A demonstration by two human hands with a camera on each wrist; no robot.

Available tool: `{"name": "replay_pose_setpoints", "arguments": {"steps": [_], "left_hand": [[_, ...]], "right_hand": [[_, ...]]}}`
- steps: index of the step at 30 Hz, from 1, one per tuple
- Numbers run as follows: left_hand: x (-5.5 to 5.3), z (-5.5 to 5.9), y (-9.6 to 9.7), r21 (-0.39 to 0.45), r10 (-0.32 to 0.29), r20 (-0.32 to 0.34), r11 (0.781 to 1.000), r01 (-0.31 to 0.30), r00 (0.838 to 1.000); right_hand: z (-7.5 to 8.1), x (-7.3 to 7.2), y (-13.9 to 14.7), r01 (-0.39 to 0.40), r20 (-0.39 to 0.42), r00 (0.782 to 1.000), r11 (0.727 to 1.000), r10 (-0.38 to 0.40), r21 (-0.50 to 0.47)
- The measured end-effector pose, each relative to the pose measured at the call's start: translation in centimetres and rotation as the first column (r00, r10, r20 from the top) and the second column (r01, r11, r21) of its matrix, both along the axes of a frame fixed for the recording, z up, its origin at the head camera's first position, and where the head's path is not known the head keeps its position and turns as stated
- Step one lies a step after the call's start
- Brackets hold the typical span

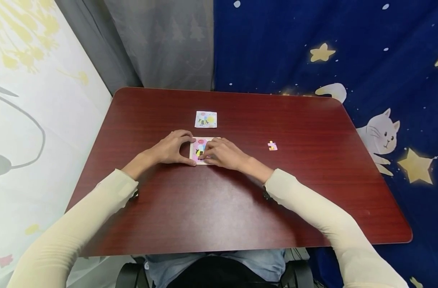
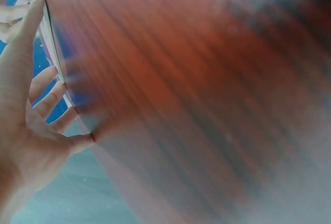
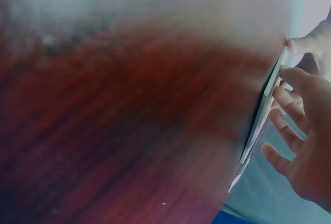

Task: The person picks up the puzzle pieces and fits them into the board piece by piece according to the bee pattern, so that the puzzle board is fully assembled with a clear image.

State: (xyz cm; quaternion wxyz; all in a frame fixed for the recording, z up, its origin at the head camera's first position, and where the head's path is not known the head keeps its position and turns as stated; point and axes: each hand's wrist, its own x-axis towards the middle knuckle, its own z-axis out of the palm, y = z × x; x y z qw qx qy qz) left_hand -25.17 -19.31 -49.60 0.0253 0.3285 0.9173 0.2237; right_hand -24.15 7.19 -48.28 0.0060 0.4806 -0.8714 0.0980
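Note:
A small framed jigsaw puzzle, pink with a bee picture and a pale border, lies near the table's middle. My left hand holds its left side, thumb at the near corner and fingertips at the far one. My right hand covers the puzzle's right part, its loosely bent fingertips touching the surface. Whether a piece lies beneath those fingertips is hidden. In the right wrist view the right hand has its fingers apart against the thin board. A loose pink-and-yellow puzzle piece lies to the right.
Just behind the puzzle lies a picture card with a similar bee. The dark red table has rounded far corners. A grey curtain and a blue star-patterned curtain hang behind it. Black chair armrests flank the person's lap.

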Motion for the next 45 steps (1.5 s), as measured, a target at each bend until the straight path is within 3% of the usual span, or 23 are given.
{"name": "replay_pose_setpoints", "arguments": {"steps": [10, 14, 18, 21, 31, 34, 38, 45], "left_hand": [[0.1, -0.1, -0.1, -0.015, 0.017, 0.025, 1.0, -0.017, 1.0], [0.1, 0.0, -0.2, -0.011, 0.009, 0.032, 1.0, -0.009, 0.999], [0.0, 0.1, -0.3, -0.012, 0.007, 0.033, 1.0, -0.006, 0.999], [-0.1, 0.1, -0.3, -0.01, 0.019, 0.03, 1.0, -0.018, 0.999], [-0.1, 0.1, 0.0, -0.012, 0.012, 0.029, 1.0, -0.011, 1.0], [-0.2, 0.2, 0.0, -0.004, 0.013, 0.028, 1.0, -0.013, 1.0], [-0.1, 0.1, 0.0, -0.002, 0.013, 0.036, 1.0, -0.013, 0.999], [0.2, 0.2, 0.1, -0.006, 0.018, 0.047, 1.0, -0.017, 0.999]], "right_hand": [[0.0, 0.2, -0.1, 0.04, -0.023, 0.999, 0.999, -0.04, 0.011], [-0.1, 0.3, -0.2, 0.114, 0.076, 0.991, 0.993, -0.111, -0.042], [0.2, -0.1, -0.6, 0.227, 0.251, 0.947, 0.971, -0.201, -0.081], [0.6, -0.6, -1.0, 0.274, 0.334, 0.913, 0.959, -0.234, -0.075], [0.4, -1.4, -1.5, 0.342, 0.415, 0.859, 0.939, -0.298, -0.035], [0.4, -1.4, -1.4, 0.319, 0.409, 0.873, 0.946, -0.267, -0.063], [-0.1, -1.4, -0.4, 0.233, 0.399, 0.903, 0.961, -0.157, -0.15], [-0.2, -1.0, 1.1, 0.169, 0.377, 0.923, 0.957, -0.069, -0.237]]}}
